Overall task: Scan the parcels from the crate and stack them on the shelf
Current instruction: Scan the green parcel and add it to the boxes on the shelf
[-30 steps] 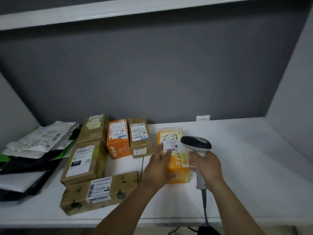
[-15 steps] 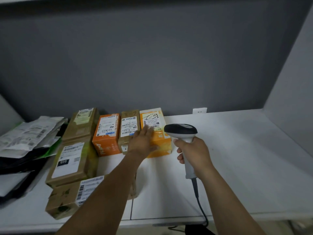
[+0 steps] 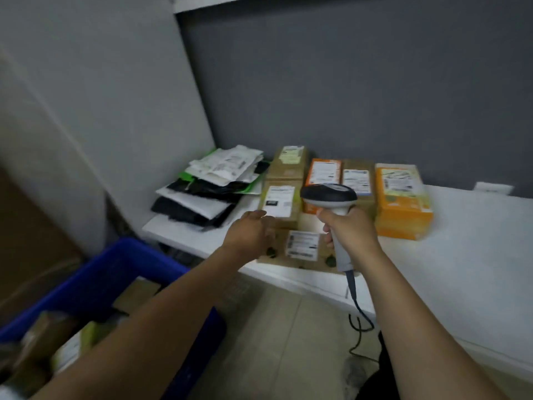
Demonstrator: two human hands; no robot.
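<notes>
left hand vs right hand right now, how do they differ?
The left hand is empty, fingers loosely spread; the right hand is closed round the scanner handle. The left hand reaches out palm down towards the brown boxes; the right hand holds the scanner upright. Both hover over the shelf's front edge, touching no parcel.

A grey wall (image 3: 346,82) fills the upper frame; a white outlet (image 3: 493,188) sits at right, beige floor tiles (image 3: 288,342) below.
</notes>
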